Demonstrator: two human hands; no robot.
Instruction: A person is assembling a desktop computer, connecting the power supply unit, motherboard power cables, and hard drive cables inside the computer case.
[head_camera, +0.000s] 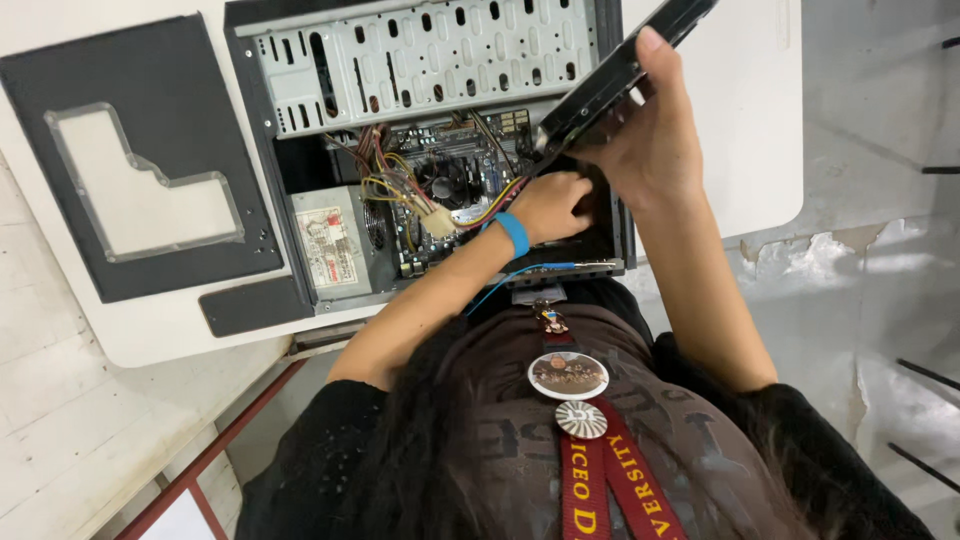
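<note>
While right hand (640, 140) lifts black card (625, 70), cable bundle (420, 190) crowds case (430, 150).

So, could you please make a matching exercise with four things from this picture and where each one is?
Things:
1. left hand
2. right hand
3. side panel
4. power supply

Places:
A. flat on the table, left of the case
B. inside the case, lower left corner
C. reaching into the case, blue wristband on its wrist
D. holding a black flat part tilted above the case

Pairs: 1-C, 2-D, 3-A, 4-B
</note>
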